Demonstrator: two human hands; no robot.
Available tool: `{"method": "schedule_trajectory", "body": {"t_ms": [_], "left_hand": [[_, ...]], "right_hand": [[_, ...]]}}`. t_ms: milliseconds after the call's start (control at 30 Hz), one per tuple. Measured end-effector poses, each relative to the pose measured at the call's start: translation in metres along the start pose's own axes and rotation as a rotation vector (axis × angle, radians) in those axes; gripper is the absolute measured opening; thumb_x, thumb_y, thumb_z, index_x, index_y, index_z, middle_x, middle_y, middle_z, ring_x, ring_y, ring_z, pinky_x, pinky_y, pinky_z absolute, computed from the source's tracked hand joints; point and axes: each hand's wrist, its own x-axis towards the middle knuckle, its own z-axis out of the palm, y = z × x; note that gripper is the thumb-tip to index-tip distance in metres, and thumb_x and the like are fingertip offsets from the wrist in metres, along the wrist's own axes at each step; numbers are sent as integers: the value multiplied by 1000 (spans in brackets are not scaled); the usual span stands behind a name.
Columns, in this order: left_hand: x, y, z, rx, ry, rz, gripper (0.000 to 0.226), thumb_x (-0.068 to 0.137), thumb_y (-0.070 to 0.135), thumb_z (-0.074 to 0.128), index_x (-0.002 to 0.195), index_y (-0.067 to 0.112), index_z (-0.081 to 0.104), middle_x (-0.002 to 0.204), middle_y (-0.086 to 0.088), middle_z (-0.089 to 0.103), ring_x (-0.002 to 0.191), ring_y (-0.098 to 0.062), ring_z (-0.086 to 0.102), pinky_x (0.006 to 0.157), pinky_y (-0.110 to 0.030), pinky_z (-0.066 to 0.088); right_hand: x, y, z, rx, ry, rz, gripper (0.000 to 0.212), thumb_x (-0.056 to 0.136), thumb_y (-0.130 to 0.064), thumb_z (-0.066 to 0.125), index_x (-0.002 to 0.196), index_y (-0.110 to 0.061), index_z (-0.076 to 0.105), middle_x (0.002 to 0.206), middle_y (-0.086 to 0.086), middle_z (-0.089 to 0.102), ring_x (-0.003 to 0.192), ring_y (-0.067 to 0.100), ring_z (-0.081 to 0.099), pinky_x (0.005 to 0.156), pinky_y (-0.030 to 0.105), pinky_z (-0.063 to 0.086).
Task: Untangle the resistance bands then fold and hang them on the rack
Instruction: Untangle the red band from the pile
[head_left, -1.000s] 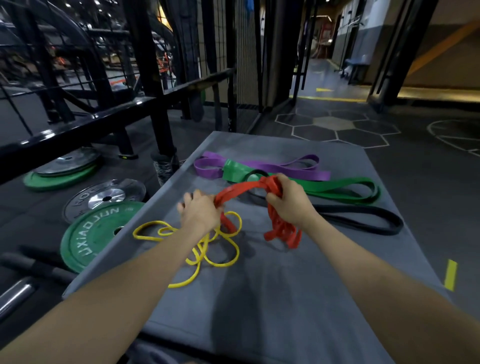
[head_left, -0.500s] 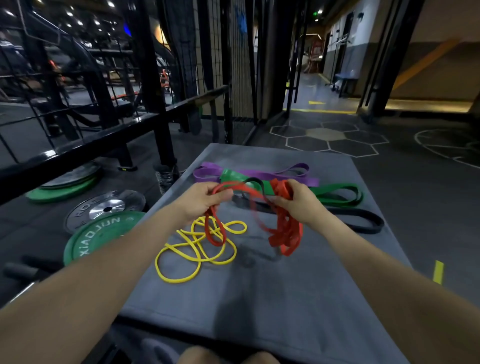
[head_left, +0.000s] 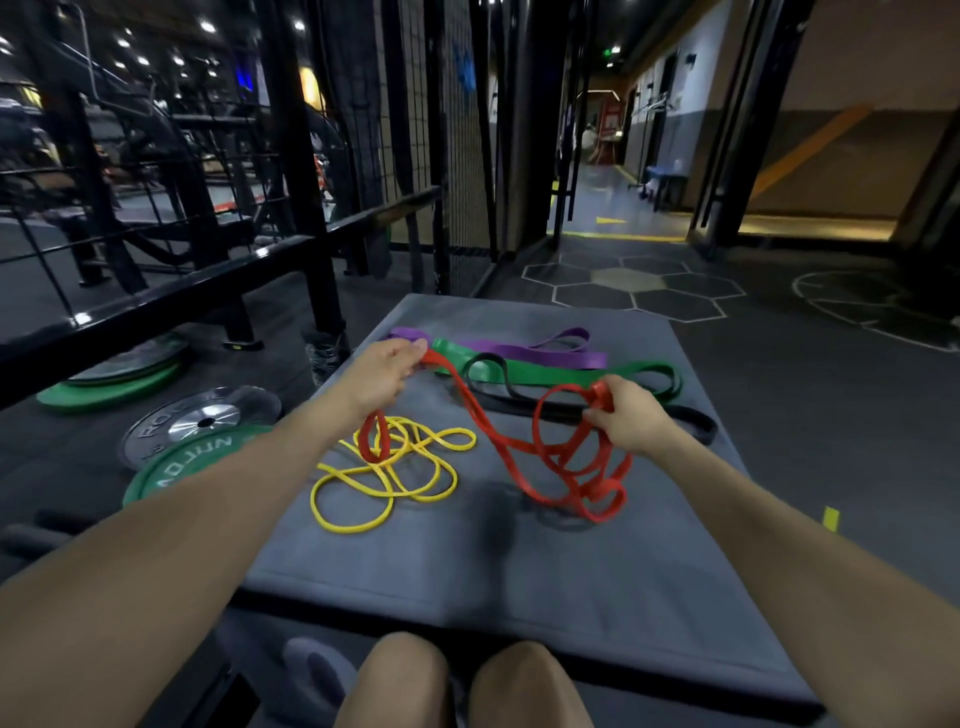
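Two hands hold one red band (head_left: 519, 447) above a grey mat (head_left: 519, 571) that lies on the gym floor. The left hand (head_left: 382, 371) pinches one end of it between thumb and curled fingers (head_left: 415, 347), near the far-left part of the mat. The right hand (head_left: 626, 415) grips a bunched part of it, fingers curled round the strap. Between the hands the red band runs left to right, sagging, and several tangled loops of it hang below the right hand down to the mat; another red loop hangs under the left wrist, over the yellow band.

That yellow band (head_left: 387, 475) lies in a loose coil on the mat, near the left forearm. Beyond the hands three more bands lie stretched across the mat with their long axes left to right: a purple band (head_left: 535, 352) farthest, a green band (head_left: 571, 375) just nearer, and a black band (head_left: 691, 421) nearest, looping over the green one.

Weight plates (head_left: 197, 431) lie on the floor left of the mat, below a black rail (head_left: 182, 291). The person's knees (head_left: 467, 680) show at the bottom edge.
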Motion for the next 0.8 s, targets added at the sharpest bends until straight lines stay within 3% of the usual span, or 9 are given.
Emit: {"method": "schedule_trajectory", "body": {"t_ms": [133,233,300,367,433,533,633,800], "left_hand": [[0,12,2,-75,-33,24,34,99,21,42,65,18,44,60,0,23,36,-1,20,38,-13,15],[2,27,0,-154,-33,48,28,98,21,44,71,18,50,61,1,27,36,0,21,36,-12,16],[3,41,0,-217,-37,76,28,98,20,43,71,17,49,62,0,28,35,1,22,35,-11,17],[4,54,2,-250,-58,103,28,98,19,42,71,17,48,62,0,26,36,1,21,37,-12,17],[5,68,6,-274,-88,132,28,99,19,42,72,16,47,62,1,27,36,1,21,37,-13,16],[6,89,9,-381,-111,165,28,98,20,42,71,17,45,55,7,33,36,2,23,37,-11,17],[4,107,-3,-501,-41,166,30,98,24,44,68,20,44,49,11,37,37,1,24,38,-11,17],[4,101,-42,-724,134,134,29,97,28,47,69,20,49,45,11,39,33,0,25,34,-11,20]], "right_hand": [[-7,11,-4,-67,-99,57,28,88,-17,63,109,-5,48,97,10,55,87,26,54,69,29,39],[-6,14,-6,-264,-243,117,49,81,-20,70,122,-4,48,120,14,55,107,28,55,81,31,46],[-5,5,-8,-353,-254,100,61,78,-23,74,127,-2,46,129,16,52,116,29,52,88,32,45],[0,-13,-6,-297,-207,-6,68,75,-22,76,132,-1,44,134,15,50,121,29,50,92,29,42],[2,-40,2,-90,-210,-141,75,70,-16,79,134,-2,43,134,14,51,123,28,50,101,33,42],[2,-73,17,261,-217,-213,53,66,-6,81,111,-8,53,103,6,64,95,19,61,89,34,50],[6,-76,24,269,-167,-193,29,71,-2,76,74,-20,54,71,-4,57,72,16,54,73,28,44],[4,-49,13,57,-130,-125,11,74,-6,65,72,-16,65,72,4,63,71,16,59,71,28,48]]}}
